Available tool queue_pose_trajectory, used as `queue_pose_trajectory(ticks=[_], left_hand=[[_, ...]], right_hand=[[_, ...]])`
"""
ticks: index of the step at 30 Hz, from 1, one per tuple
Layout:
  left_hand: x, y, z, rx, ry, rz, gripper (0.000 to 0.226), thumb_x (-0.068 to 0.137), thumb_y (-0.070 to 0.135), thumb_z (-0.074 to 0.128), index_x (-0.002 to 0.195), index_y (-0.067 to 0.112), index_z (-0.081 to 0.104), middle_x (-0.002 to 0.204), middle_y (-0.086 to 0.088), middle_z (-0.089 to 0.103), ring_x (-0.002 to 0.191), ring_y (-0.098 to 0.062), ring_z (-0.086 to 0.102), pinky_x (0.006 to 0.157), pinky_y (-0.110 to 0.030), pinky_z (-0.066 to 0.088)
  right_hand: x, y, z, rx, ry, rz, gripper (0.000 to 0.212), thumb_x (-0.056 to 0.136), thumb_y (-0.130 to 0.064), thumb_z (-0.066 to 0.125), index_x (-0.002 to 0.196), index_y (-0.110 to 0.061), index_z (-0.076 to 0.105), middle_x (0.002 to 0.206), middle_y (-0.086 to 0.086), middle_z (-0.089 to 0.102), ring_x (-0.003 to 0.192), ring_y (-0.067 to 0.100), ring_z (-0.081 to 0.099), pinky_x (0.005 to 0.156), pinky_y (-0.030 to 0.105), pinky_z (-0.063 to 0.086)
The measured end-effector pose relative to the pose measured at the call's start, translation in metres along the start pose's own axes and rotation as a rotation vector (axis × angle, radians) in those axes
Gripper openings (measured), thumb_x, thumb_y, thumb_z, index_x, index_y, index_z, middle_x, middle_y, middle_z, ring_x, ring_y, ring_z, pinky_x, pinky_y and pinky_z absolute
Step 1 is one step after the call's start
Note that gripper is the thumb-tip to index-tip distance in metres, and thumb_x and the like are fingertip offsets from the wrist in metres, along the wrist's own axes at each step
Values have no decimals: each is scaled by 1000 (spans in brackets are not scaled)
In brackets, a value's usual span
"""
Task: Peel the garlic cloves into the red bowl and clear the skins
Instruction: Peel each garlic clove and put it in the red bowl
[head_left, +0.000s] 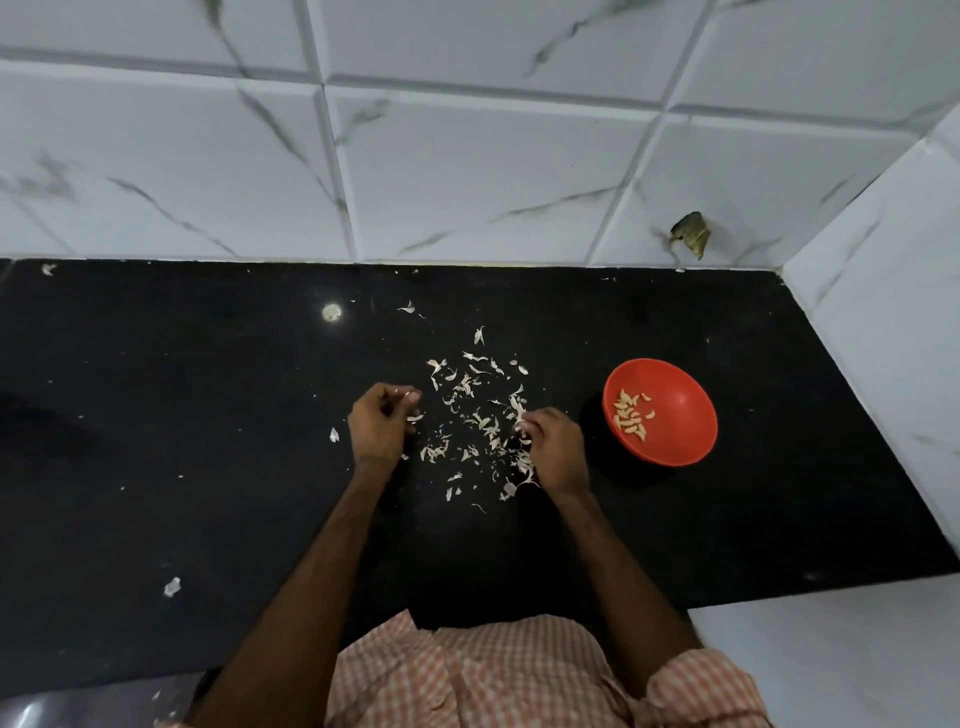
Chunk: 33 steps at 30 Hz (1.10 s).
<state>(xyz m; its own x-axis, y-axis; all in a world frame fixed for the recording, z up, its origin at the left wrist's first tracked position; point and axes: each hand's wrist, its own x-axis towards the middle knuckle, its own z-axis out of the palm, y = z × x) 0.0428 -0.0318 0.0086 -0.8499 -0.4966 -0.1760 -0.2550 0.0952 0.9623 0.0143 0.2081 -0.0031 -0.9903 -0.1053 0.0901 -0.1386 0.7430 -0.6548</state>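
Pale garlic skins (470, 410) lie scattered over the middle of the black counter (208, 415). My left hand (382, 423) hovers at their left edge, fingers curled, pinching a bit of skin at its fingertips. At the right edge of the scatter my right hand (553, 447) has its fingers curled round a clump of skins on the counter. The red bowl (680, 447) stands right of my right hand and holds several peeled cloves (631, 415).
A marble-tiled wall (467, 156) runs along the back and a side wall (883, 338) closes the right. Stray skin bits (172, 587) lie at the left front. The counter's front edge is near my checked shirt (493, 675).
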Motion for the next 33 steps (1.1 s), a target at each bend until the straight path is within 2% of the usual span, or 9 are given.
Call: queue_pose_trajectory(ticks=[2,4,7,9,11,14,22,28,33], left_hand=[[-3,-1,1,17,27,5,7,92,15,71,99,13,70,98,2,75,76,-11,71,59,-28,59],[-6,0,1,30,55,21,9,92,17,71,100,13,70,95,4,75,71,-4,68,56,-22,55],[-8,1,1,33,68,39,9,91,18,72,99,17,70,90,5,75,74,3,68,69,-24,55],[-10,-1,-1,46,79,41,8,89,19,74,96,22,71,89,9,74,78,3,68,73,-27,56],[-12,-2,-3,53,93,28,9,89,20,74,95,25,70,90,10,73,84,-4,70,76,-31,58],[-13,-7,-8,58,141,4,9,90,19,75,94,27,71,88,9,74,83,-7,71,76,-40,61],[-14,-2,1,80,147,28,8,89,20,76,93,25,71,88,9,73,84,-10,70,78,-38,60],[-18,-7,8,86,139,4,13,83,27,81,90,23,70,85,3,71,81,-19,67,74,-37,57],[-24,-8,0,118,128,8,11,86,25,78,93,19,71,86,5,71,79,-11,66,75,-30,56]], right_hand=[[-4,5,4,-31,-61,-2,33,94,10,54,122,0,68,135,11,62,124,22,59,107,29,47],[-12,6,11,15,-205,49,49,101,-2,49,150,-7,44,162,4,33,151,19,27,124,34,23],[-21,11,28,-55,-347,-59,62,107,-17,42,161,-16,11,167,-8,-2,154,9,-8,124,31,-6],[-18,13,35,-136,-345,-191,62,104,-6,45,160,-13,19,168,-5,6,155,12,0,127,33,2],[-7,14,36,-200,-302,-258,66,91,12,52,153,-7,39,163,4,31,152,22,24,125,38,25],[15,14,33,-251,-273,-292,52,84,17,55,129,-7,64,134,6,58,126,23,51,104,40,50],[37,11,20,18,-155,-157,12,95,-18,68,102,-11,75,99,1,71,94,15,61,84,34,51],[53,-8,13,-13,-212,-173,23,96,-19,66,119,-17,71,111,-2,66,106,12,55,87,29,50],[79,-49,32,-390,-371,-403,55,98,-5,58,148,-26,49,118,3,57,115,20,50,87,36,56]])
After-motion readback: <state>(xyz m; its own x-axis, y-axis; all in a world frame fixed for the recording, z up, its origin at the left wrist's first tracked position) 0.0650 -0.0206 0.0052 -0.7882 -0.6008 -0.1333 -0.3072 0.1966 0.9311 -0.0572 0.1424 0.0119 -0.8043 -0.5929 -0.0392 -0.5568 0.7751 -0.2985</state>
